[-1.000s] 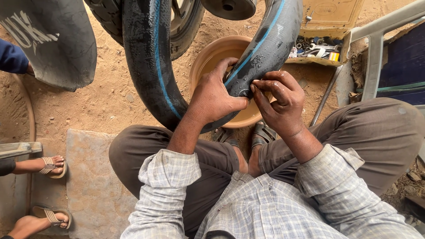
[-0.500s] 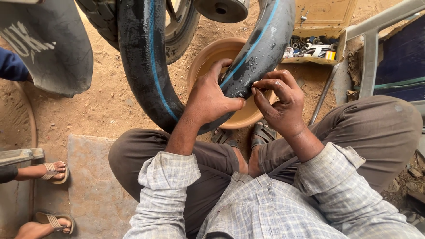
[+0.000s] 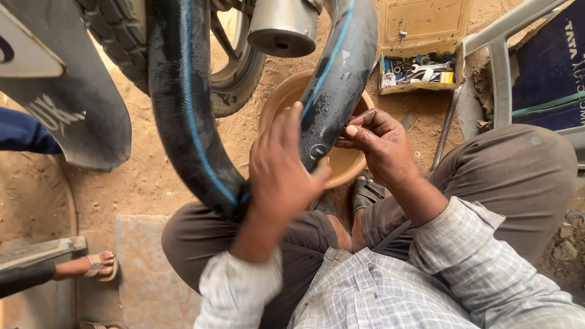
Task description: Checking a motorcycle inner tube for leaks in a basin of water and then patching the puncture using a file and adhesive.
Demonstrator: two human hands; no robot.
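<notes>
A black rubber inner tube (image 3: 183, 116) with a blue stripe loops in front of me, wet and shiny. My left hand (image 3: 281, 167) lies flat against its lower bend, fingers together. My right hand (image 3: 379, 143) pinches a spot on the tube's right side with fingertips bunched, beside a small round mark. Beneath the tube sits a tan basin (image 3: 344, 159). I am squatting, knees in brown trousers to either side.
A motorcycle wheel (image 3: 234, 55) and chrome exhaust end (image 3: 281, 33) stand ahead. An open box of tools (image 3: 420, 67) lies on the sandy ground at the right, near a grey chair leg (image 3: 496, 67). Another person's sandalled foot (image 3: 94, 265) is at the left.
My left hand has slid down from the tube's right side to its lower bend. The camera has moved closer and the tube now hangs higher in view. My right hand stays pinching.
</notes>
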